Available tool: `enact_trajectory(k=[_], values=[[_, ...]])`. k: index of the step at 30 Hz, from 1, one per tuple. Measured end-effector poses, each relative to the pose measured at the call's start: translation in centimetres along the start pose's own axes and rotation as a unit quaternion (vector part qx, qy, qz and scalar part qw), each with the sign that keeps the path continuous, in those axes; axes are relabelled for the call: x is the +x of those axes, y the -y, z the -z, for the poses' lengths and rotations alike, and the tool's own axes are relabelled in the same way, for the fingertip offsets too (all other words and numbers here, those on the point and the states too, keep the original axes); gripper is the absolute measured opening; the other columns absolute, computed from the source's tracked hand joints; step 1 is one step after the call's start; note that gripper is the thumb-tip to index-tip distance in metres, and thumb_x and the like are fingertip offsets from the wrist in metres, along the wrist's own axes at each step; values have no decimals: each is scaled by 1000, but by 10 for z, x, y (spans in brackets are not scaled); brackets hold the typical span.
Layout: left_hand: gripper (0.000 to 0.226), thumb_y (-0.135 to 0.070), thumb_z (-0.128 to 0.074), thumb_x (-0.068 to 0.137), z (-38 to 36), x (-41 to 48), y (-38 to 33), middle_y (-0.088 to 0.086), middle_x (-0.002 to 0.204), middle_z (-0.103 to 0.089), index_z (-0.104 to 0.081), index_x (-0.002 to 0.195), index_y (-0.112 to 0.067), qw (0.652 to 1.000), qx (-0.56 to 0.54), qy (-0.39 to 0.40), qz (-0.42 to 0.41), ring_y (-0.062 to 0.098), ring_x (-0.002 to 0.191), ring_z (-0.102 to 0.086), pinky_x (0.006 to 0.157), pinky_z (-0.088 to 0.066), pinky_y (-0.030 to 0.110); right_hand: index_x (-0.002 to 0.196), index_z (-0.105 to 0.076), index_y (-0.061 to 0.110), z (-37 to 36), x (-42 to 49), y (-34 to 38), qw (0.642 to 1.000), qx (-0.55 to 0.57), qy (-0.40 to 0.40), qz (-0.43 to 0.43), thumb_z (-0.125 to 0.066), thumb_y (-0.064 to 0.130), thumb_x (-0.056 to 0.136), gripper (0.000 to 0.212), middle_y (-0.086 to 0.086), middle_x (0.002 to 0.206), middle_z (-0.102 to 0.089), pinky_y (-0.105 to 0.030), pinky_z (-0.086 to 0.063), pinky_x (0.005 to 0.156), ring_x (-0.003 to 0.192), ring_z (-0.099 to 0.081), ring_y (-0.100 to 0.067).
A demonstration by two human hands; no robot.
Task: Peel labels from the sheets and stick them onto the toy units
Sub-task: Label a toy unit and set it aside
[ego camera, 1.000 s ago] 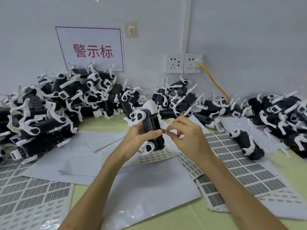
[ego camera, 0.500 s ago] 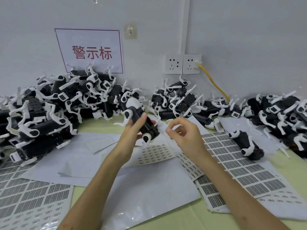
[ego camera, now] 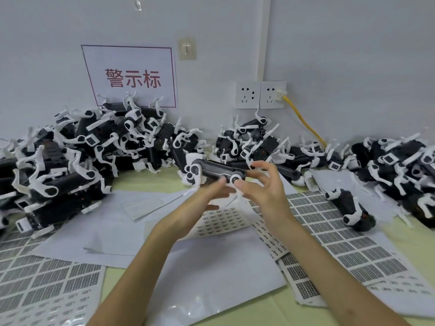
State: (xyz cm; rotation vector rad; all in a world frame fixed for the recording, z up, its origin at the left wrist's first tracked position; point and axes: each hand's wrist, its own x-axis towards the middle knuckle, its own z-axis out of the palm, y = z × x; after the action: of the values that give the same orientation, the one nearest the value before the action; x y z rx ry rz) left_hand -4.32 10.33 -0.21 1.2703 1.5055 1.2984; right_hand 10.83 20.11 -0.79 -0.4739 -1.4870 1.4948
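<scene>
A black-and-white toy unit [ego camera: 213, 171] lies level above the table's middle, between both hands. My left hand [ego camera: 204, 203] holds it from below with blurred fingertips. My right hand [ego camera: 267, 192] has its thumb under the toy's right end and its index finger curled over that end, the other fingers spread. A small label sheet [ego camera: 221, 223] lies just beneath the hands. Larger label sheets lie to the right [ego camera: 341, 234] and at the near left [ego camera: 47, 285].
Piles of toy units stand at the back left [ego camera: 82, 149], back middle [ego camera: 249, 142] and right [ego camera: 400, 165]. One toy [ego camera: 350, 208] lies alone on the right sheets. Blank backing paper [ego camera: 211, 274] covers the near middle. A yellow cable [ego camera: 303, 121] runs from the wall sockets.
The toy has swung from upright to level and moved away from me. My right hand, apart from it half a second ago, has come in to its right end.
</scene>
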Motion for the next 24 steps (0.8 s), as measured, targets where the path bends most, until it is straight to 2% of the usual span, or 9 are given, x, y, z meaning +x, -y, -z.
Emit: enact_trajectory(k=[2,3,6,9,11,13,16,20,24], values=[[25,-46,-57,101,4,-1,1,-22,119,-73,-72,119,-39,993,112,29,8,-3,113,-65,88,-47,14,124,-55,26,5,3,1,999,21,-32,2,-88,40,56,78,-5,116,-66,-30,-60,81,97,-74,-13],[21,-30,-57,102,4,-1,1,-19,113,-75,-76,110,-36,990,137,21,8,1,107,-68,83,-46,14,124,-55,27,8,5,1,998,34,-50,-1,-88,38,58,75,-6,117,-67,-36,-60,85,101,-73,-16],[38,0,-47,96,7,-3,1,-8,94,-80,-76,83,-21,989,115,-88,31,14,92,-75,83,-45,29,124,-56,25,15,10,1,992,74,-100,-5,-86,36,65,68,-7,118,-71,-44,-60,93,108,-72,-24],[35,1,-45,98,13,-1,0,-6,88,-80,-75,91,-16,970,47,-238,1,20,90,-75,85,-49,37,122,-55,20,22,14,7,988,104,-115,4,-83,38,67,64,11,95,-77,-34,-60,79,95,-75,-17],[21,-14,-52,103,20,1,-1,-6,95,-80,-73,105,-19,958,-6,-285,-30,20,95,-75,90,-51,40,120,-55,18,24,14,8,991,99,-87,1,-78,31,74,53,11,86,-76,-32,-59,75,87,-73,-13],[23,-37,-57,101,23,1,-3,-7,103,-80,-71,112,-23,971,-26,-235,-44,15,99,-75,95,-51,41,119,-55,17,22,12,8,995,90,-42,-12,-75,28,77,48,7,86,-75,-32,-58,73,84,-72,-14],[48,-59,-56,89,16,1,-1,-5,115,-78,-70,120,-25,995,11,-99,-28,15,108,-73,98,-50,40,122,-55,16,13,8,5,997,67,9,-28,-78,31,77,53,-2,94,-76,-35,-59,76,89,-72,-21],[41,-53,-58,98,4,0,5,13,118,-76,-67,130,-28,998,-21,54,-15,32,116,-70,108,-48,49,124,-56,16,8,5,4,999,38,15,-23,-83,40,68,67,-8,100,-76,-42,-61,84,99,-72,-28],[37,-53,-64,94,-3,-3,4,-3,121,-76,-69,128,-41,999,-8,43,-27,14,119,-69,107,-46,32,124,-58,19,12,6,4,1000,3,1,-16,-80,39,73,59,0,105,-76,-42,-57,91,103,-72,-20]])
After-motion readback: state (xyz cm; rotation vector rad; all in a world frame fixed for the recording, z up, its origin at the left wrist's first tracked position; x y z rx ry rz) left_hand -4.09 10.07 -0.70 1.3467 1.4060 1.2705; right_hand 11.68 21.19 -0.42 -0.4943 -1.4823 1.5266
